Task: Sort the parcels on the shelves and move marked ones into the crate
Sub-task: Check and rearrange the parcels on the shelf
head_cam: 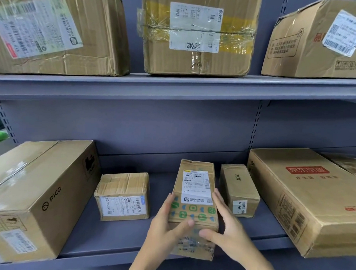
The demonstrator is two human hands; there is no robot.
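Both hands are closing on one narrow parcel (195, 198) in the middle of the lower shelf (113, 239) — a long carton with a white shipping label on top and green and blue icons printed below it. The left hand (166, 225) is gripping its left side, fingers curled along the edge and the thumb lying across the top. The right hand (228, 231) is holding the other side, fingers running up the right face and the thumb pressing on the near end of the top (so the carton is pinched between the two). Its near end is sticking out over the shelf's front edge; whether the far end is resting on the shelf, I cannot tell.

Just to its left a squat taped box (123, 195) is sitting, and beyond that a big PICO carton (39, 198). Just to the right a small box marked AEBE (238, 189) is standing, then a wide flat carton with a red logo (304, 195) is lying tilted against the shelf's right end.

On the upper shelf (175, 84) three large labelled cartons are sitting apart — left (55, 31), middle (199, 32) and right (317, 40).
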